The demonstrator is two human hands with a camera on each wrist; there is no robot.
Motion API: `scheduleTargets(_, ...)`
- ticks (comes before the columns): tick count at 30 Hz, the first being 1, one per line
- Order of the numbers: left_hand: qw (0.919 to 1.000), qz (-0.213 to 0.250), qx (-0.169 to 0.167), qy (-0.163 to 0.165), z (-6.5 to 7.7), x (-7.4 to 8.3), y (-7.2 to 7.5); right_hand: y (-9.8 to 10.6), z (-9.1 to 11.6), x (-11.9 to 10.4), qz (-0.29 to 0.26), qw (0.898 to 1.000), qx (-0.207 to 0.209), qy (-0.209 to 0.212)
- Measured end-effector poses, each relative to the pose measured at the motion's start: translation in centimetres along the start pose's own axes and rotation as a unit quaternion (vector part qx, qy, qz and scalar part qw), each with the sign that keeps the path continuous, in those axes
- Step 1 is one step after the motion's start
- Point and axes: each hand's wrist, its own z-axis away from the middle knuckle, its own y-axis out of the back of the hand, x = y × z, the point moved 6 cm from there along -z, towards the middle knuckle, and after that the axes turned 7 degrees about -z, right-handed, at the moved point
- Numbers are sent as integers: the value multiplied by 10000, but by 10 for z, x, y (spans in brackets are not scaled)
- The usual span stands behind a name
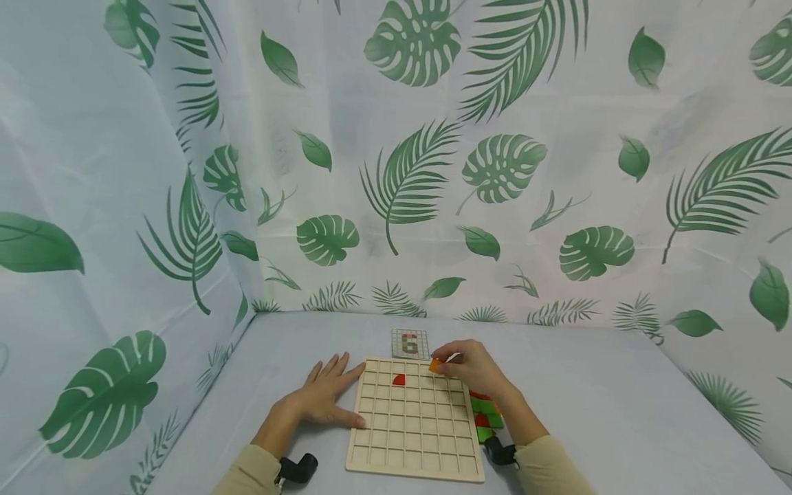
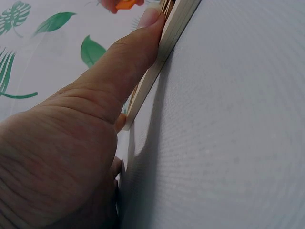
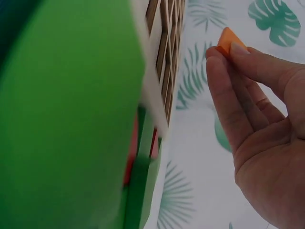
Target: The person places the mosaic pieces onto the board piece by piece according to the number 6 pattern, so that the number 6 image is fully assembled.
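A wooden grid board (image 1: pixel 405 440) lies flat on the table, with a red quarter-round tile (image 1: pixel 399 379) in one of its upper cells. My left hand (image 1: pixel 328 397) is spread at the board's left side; its thumb rests on the frame, as the left wrist view also shows. My right hand (image 1: pixel 475 368) pinches an orange tile (image 3: pixel 229 40) between thumb and fingers above the upper right part of the board. In the right wrist view the tile is held clear of the board.
Behind the board lies a pattern card (image 1: pixel 410 343) with a grid of coloured squares. Several green and red tiles (image 1: pixel 487 407) are heaped against the board's right edge, under the right forearm. A leaf-print curtain (image 1: pixel 408 179) hangs behind the table.
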Motion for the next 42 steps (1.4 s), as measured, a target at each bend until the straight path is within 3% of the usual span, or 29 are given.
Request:
scheduleTargets(5, 9999, 63, 92, -76, -2, -2, -2, -9, -7, -8, 398, 9991, -138, -92)
scheduleTargets(12, 9999, -76, -61, 113, -2, 0, 0, -17, -15, -17, 376, 9983, -440, 110)
scheduleTargets(22, 10000, -19, 16, 37, -1, -2, -3, -29, -23, -17, 652, 9957, -655, 80)
scheduleTargets(34, 9998, -166, -44, 74, -1, -1, 0, -40, -31, -19, 773, 9940, -778, 34)
scheduleTargets(42, 9997, -223, 6, 136, -2, 1, 0, -42, -32, -20, 1190, 9909, -633, 62)
